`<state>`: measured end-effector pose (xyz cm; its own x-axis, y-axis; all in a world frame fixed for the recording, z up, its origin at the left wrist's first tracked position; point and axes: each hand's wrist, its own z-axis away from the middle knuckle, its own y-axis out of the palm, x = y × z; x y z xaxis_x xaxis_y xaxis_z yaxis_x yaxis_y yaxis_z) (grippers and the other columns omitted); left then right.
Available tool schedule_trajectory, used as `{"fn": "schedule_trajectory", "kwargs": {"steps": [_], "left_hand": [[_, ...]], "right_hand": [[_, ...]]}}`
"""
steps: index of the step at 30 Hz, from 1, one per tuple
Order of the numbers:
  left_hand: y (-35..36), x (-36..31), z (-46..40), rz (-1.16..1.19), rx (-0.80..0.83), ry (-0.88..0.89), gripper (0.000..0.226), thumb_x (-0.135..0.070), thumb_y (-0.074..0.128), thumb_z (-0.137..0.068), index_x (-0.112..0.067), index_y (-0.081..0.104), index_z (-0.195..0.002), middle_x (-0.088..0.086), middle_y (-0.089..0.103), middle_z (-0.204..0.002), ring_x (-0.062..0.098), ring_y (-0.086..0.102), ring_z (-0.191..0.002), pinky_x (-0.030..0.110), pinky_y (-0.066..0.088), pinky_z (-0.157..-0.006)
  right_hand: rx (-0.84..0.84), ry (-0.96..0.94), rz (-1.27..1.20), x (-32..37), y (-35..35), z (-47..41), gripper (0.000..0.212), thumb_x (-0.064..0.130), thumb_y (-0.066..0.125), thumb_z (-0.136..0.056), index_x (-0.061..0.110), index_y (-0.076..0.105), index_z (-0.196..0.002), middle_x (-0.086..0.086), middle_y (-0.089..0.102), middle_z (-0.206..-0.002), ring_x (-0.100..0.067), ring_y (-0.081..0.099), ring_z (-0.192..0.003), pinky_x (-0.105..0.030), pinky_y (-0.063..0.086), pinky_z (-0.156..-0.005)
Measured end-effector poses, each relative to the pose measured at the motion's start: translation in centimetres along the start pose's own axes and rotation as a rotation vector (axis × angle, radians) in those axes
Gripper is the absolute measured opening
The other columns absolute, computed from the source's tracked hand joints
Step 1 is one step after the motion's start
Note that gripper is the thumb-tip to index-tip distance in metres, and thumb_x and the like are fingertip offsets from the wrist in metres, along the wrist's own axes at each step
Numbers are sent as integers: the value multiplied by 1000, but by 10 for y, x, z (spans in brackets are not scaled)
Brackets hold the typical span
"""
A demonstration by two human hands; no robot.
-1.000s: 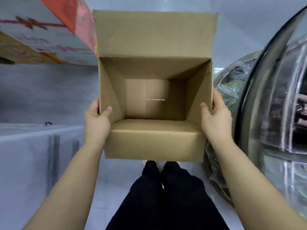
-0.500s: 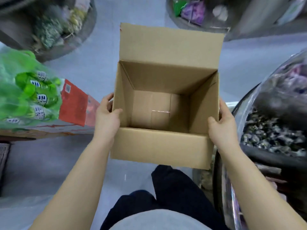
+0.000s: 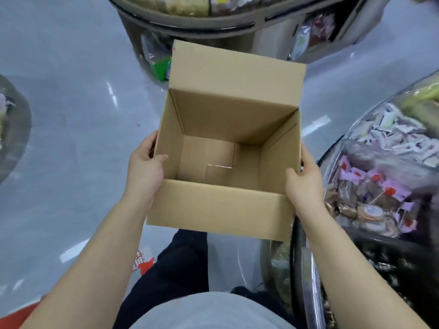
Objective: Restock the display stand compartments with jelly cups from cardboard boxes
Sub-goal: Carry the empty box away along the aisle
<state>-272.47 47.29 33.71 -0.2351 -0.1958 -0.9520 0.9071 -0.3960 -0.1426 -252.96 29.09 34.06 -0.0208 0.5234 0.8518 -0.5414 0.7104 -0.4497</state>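
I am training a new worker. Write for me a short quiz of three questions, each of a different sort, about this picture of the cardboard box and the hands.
1. True or false: the cardboard box has jelly cups inside.
2. Which hand holds which side of the box? A) both hands on the near wall B) left hand on the left wall, right hand on the right wall C) only one hand holds it
3. Fill in: the display stand with wrapped snacks is on the person's ____ side.

Key: 1 false, the box is empty. 2 B. 3 right.
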Motion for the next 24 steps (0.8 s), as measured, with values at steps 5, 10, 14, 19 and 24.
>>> {"fn": "schedule_trajectory", "kwargs": {"steps": [5, 10, 14, 19, 24], "left_hand": [[57, -58, -140, -64, 150, 22, 52, 10, 42, -79, -20, 60, -118, -2, 69, -103, 11, 64, -90, 26, 48, -81], [134, -106, -245, -123, 313, 74, 58, 11, 42, -77, -21, 56, -124, -4, 66, -115, 14, 60, -107, 31, 46, -94], [217, -124, -317, -168, 383, 94, 59, 9, 45, -76, -24, 57, -123, -6, 65, -116, 12, 60, -109, 38, 45, -99], [335, -155, -388, -210, 474, 107, 59, 7, 44, -75, -28, 59, -120, -7, 67, -113, 12, 62, -107, 42, 46, -99], [462, -217, -452, -218, 540, 123, 59, 3, 46, -75, -42, 61, -111, -16, 67, -110, 7, 61, -106, 38, 46, -98]], "right_hand": [[-152, 99, -48, 52, 9, -99, 70, 1, 35, -77, 47, 43, -130, 14, 66, -109, -33, 61, -77, -41, 54, -68], [-278, 153, -92, 83, -6, -191, 69, 2, 35, -78, 48, 43, -129, 20, 65, -104, -13, 48, -51, -20, 42, -46], [-374, 218, -136, 85, -28, -271, 67, 4, 36, -80, 48, 42, -130, 16, 65, -106, -6, 51, -50, -24, 45, -53], [-419, 290, -161, 85, -77, -379, 68, 6, 37, -81, 59, 39, -124, 24, 65, -104, -3, 56, -56, -22, 43, -52], [-421, 242, -125, 106, -152, -490, 69, 1, 35, -80, 51, 40, -128, 14, 65, -112, -19, 64, -87, -36, 54, -75]]}}
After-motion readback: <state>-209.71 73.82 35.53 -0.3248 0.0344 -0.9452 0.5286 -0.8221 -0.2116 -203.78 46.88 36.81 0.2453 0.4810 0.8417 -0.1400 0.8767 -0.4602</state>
